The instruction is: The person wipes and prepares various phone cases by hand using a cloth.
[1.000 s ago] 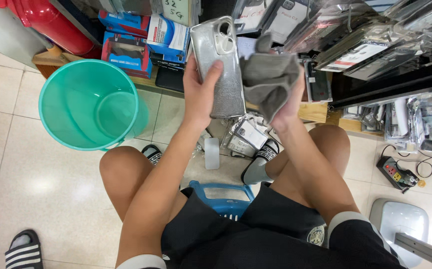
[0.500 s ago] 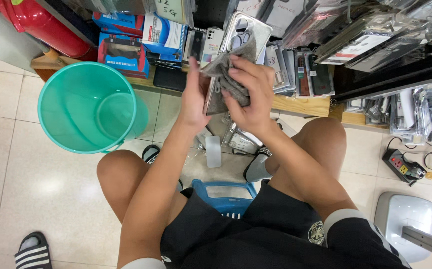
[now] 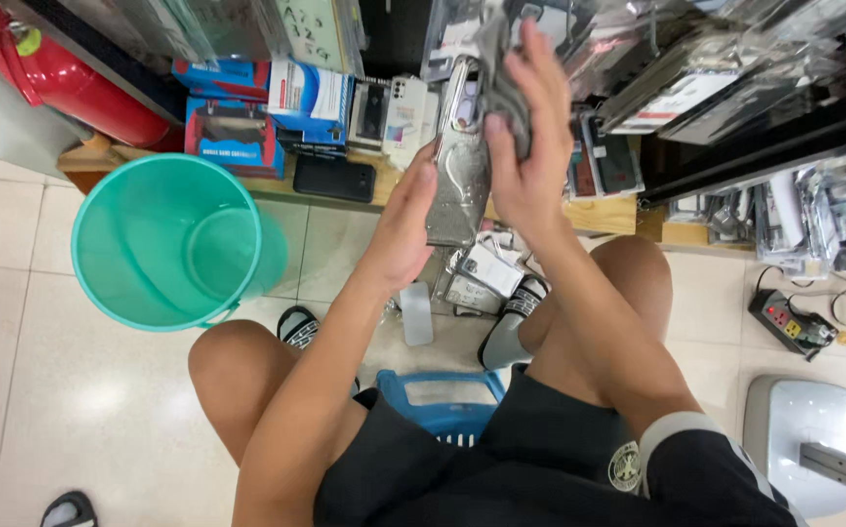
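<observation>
Wiping step: we steady clear plastic phone case [image 3: 459, 181] w/ left hand [image 3: 405, 229]; right hand [image 3: 525, 146] clutches grey cloth [image 3: 501, 83] against it. Teal plastic bucket [image 3: 174, 244] nearby, floor left.

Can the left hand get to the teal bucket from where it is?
Probably yes: the bucket stands open on the floor to its left, nothing between. But the left hand is pressed against the packaged phone case.

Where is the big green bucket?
The green bucket stands on the tiled floor at the left, beside the person's left knee and below the red tank.
</observation>
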